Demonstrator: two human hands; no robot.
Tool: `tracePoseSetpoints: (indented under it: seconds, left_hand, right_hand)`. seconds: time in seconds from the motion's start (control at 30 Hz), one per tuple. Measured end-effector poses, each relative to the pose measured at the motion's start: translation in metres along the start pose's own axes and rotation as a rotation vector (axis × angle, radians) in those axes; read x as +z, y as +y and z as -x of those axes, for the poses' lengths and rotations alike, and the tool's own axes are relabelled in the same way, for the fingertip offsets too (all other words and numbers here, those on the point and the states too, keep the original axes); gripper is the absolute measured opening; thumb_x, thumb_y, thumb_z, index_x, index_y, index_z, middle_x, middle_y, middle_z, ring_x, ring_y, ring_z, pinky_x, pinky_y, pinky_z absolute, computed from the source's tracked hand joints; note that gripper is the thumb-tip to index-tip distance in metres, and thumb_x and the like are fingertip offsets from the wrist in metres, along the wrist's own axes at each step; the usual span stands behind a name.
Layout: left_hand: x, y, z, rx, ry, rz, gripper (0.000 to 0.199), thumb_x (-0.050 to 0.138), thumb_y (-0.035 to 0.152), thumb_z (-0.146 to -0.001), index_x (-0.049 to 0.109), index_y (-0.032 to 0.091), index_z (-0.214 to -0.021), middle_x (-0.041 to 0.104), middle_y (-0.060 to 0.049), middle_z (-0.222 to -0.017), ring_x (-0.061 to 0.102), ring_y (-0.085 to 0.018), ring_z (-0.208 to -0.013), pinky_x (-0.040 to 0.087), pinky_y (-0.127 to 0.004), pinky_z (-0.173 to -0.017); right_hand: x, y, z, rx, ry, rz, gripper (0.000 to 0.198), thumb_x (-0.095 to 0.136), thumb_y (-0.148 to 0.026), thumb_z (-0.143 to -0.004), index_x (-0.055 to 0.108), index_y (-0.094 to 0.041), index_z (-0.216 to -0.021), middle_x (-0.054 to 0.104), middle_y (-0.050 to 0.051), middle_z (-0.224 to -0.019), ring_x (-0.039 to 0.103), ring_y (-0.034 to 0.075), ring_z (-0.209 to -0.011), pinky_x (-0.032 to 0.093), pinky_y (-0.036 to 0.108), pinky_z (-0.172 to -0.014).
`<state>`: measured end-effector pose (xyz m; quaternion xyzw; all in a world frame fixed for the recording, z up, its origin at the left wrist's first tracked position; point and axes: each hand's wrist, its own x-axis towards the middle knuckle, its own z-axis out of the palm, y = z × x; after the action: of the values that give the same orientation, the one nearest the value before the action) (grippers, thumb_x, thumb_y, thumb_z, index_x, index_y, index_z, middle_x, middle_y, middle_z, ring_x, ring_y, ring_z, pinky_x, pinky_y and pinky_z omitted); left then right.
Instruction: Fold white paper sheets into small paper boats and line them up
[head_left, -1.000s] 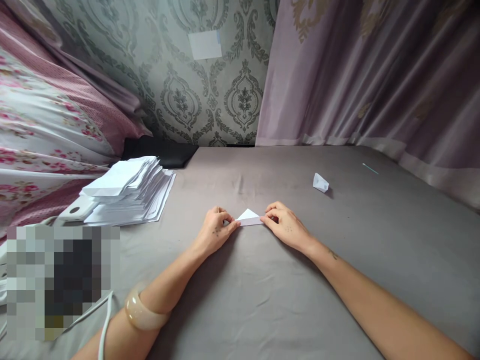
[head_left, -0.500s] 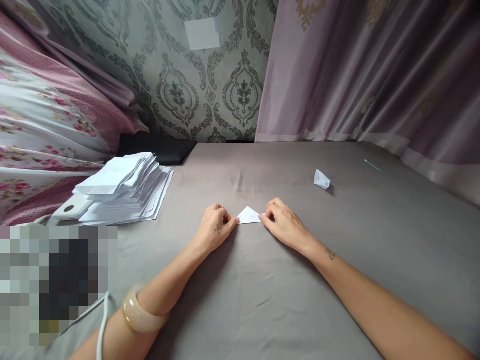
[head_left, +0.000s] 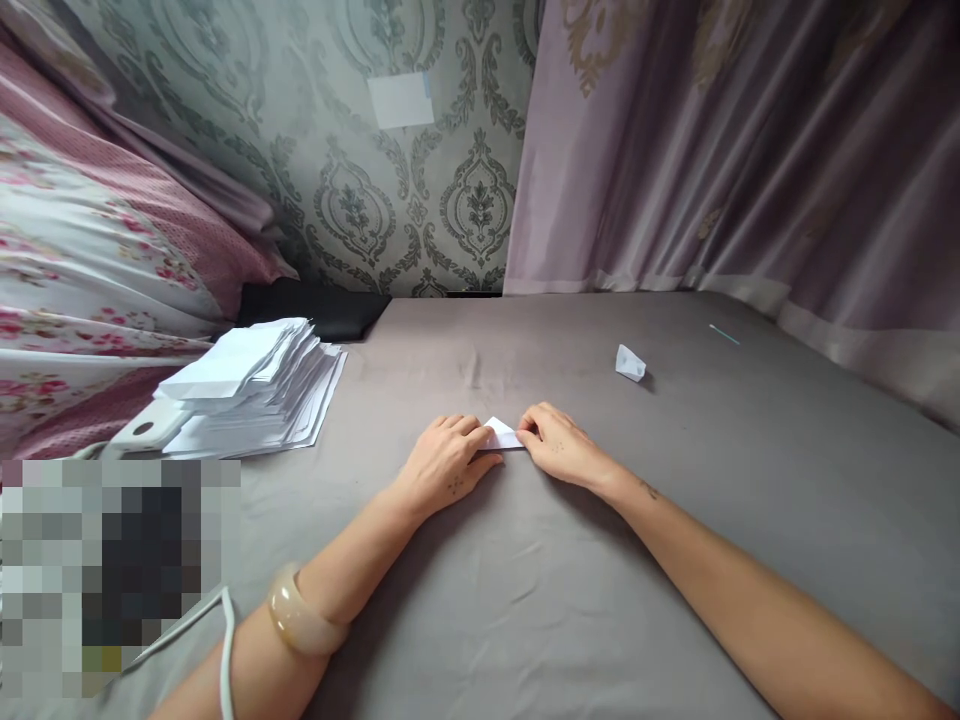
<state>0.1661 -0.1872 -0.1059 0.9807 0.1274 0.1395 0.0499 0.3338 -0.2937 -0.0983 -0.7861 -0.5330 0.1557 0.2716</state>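
Note:
A small folded white paper (head_left: 502,437) with a pointed top lies on the grey sheet between my hands. My left hand (head_left: 452,462) rests over its left end, the fingers laid down on the paper and the thumb stretched out apart, just below the lower edge. At the right end my right hand (head_left: 561,446) has thumb and forefinger pinched together on the paper. Fingertips of both hands cover the two ends, so only the middle and the peak show. A pale bangle (head_left: 304,612) circles my left forearm.
Left stands a thick stack of white paper (head_left: 247,390) over a white device with a hole (head_left: 146,430). A black flat item (head_left: 315,308) lies behind. A folded paper piece (head_left: 630,363) and a thin green stick (head_left: 724,334) sit right. A white cable (head_left: 226,650) crosses near my left arm.
My left hand has moved right along the folded paper, going from a pinch at its end to fingers laid over it with the thumb apart. My right hand still pinches. The view tilts slightly upward.

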Motion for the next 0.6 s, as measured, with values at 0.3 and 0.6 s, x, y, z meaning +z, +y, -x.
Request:
tracePoseSetpoints:
  seconds: [0.3, 0.6]
  left_hand:
    - [-0.007, 0.012, 0.001, -0.182, 0.195, 0.384, 0.034, 0.036, 0.036, -0.094, 0.065, 0.019, -0.099, 0.069, -0.007, -0.086, 0.062, -0.02, -0.082, 0.042, -0.035, -0.08]
    - [-0.029, 0.035, 0.012, -0.389, 0.096, 1.404, 0.041, 0.049, 0.047, -0.087, 0.072, 0.013, -0.091, 0.073, -0.009, -0.086, 0.067, -0.023, -0.085, 0.049, -0.035, -0.083]
  right_hand:
    - [-0.028, -0.031, 0.003, 0.171, -0.024, -0.726, 0.022, 0.055, -0.04, -0.08, 0.054, -0.018, -0.083, 0.06, 0.001, -0.065, 0.051, 0.01, -0.051, 0.04, 0.023, -0.045]
    - [-0.028, -0.055, 0.02, -0.069, 0.048, -0.715, 0.023, 0.06, -0.039, -0.079, 0.064, -0.019, -0.09, 0.068, 0.003, -0.082, 0.063, 0.017, -0.077, 0.051, 0.031, -0.073]
